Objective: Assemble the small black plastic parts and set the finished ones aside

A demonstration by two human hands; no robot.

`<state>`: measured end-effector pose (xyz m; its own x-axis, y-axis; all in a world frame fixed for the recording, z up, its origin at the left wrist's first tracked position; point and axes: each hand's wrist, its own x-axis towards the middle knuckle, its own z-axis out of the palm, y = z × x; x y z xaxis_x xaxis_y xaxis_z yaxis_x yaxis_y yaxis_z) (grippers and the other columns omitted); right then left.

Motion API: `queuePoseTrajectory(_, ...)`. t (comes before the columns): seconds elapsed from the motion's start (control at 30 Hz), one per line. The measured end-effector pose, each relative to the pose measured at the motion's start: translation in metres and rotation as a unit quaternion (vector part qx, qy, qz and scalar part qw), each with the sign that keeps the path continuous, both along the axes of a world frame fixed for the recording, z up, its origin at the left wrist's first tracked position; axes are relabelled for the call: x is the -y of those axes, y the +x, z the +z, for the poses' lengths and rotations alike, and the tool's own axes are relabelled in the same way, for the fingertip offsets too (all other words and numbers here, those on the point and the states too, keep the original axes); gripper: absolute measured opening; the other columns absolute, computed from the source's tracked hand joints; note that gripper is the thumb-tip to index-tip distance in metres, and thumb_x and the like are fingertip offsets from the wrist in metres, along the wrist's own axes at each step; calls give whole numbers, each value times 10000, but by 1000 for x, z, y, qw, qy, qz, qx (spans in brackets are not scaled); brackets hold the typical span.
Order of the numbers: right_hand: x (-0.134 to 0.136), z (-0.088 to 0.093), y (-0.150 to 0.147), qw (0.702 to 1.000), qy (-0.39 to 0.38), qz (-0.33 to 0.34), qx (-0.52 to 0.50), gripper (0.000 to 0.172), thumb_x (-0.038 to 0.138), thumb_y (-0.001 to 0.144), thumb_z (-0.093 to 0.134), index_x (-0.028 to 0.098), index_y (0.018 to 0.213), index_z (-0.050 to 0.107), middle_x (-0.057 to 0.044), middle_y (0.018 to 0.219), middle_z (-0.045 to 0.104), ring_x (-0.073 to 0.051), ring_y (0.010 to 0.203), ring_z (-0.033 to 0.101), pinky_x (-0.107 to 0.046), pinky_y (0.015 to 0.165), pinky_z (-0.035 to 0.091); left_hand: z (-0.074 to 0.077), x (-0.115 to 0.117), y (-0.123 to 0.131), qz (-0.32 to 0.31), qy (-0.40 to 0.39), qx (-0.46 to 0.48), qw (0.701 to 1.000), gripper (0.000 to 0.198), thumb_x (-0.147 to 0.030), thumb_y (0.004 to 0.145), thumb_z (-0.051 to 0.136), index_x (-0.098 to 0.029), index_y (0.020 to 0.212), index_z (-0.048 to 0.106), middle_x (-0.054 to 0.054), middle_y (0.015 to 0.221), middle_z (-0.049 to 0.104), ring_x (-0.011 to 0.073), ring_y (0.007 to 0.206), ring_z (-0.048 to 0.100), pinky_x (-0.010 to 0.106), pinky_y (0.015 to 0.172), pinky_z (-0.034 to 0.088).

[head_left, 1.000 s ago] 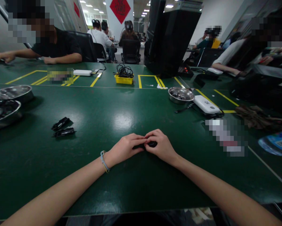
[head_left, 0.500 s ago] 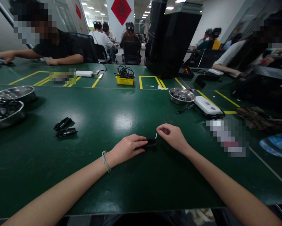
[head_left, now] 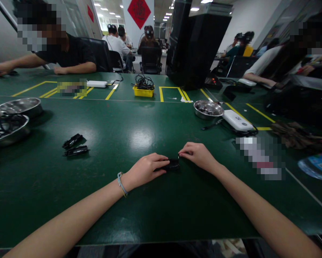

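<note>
A small black glossy packet (head_left: 173, 164) lies on the green table (head_left: 139, 211) in front of me. My left hand (head_left: 147, 168), with a pale blue bracelet at the wrist, grips its left end between thumb and fingers. At its right end a tiny, thin white piece (head_left: 178, 156) sticks up. My right hand (head_left: 197, 156) is closed in a pinch with its fingertips at that piece. What exactly it is, is too small to tell. To the left lie two similar black glossy packets (head_left: 76, 150), apart from my hands.
Steel bowls (head_left: 23, 123) with black cables stand at the left. A steel bowl (head_left: 208, 109) with small parts and a white power bank (head_left: 237, 120) sit at the right. Farther back are a yellow tray (head_left: 143, 92) of cables and a black computer case (head_left: 201, 50). People sit around the table.
My right hand's fingers have closed into a tighter pinch at the thin white piece. The left hand and the black packet stay in place.
</note>
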<state>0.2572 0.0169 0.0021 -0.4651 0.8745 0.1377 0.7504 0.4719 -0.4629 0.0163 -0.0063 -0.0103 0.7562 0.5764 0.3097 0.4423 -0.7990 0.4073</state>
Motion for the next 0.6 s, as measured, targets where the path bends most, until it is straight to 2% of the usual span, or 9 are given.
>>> queuePoseTrajectory(0.27, -4, 13, 17, 995, -38, 69, 56, 137, 246, 764, 539, 205, 773, 669, -15, 771, 607, -117, 666, 557, -244, 625, 416, 2, 1, 0, 1, -10, -9, 1000, 300, -220, 821, 527, -171, 1118, 538, 66, 1124, 557, 173, 974, 535, 311, 846, 462)
queuePoseTrajectory(0.43, 5, 21, 16, 984, -82, 48, 149, 83, 117, 638, 566, 194, 626, 595, 29, 582, 565, -92, 507, 495, -217, 488, 353, 2, 1, 0, 2, -11, -8, 1000, 301, -216, 819, 531, -165, 1116, 537, 65, 1132, 553, 168, 977, 531, 304, 850, 458)
queuePoseTrajectory(0.5, 10, 22, 13, 984, -106, 42, 138, 94, 93, 608, 561, 187, 614, 563, 44, 533, 537, -79, 465, 470, -206, 462, 338, 2, 1, -1, 2, -7, -8, 1000, 302, -218, 821, 530, -164, 1118, 534, 63, 1134, 551, 167, 978, 530, 301, 851, 456)
queuePoseTrajectory(0.6, 16, 21, 5, 989, -131, 44, 54, 63, 119, 642, 547, 179, 660, 554, 47, 548, 537, -74, 480, 483, -198, 484, 368, 1, 0, -1, 1, -1, -9, 1000, 301, -221, 821, 530, -166, 1116, 533, 62, 1138, 547, 166, 974, 530, 297, 846, 455)
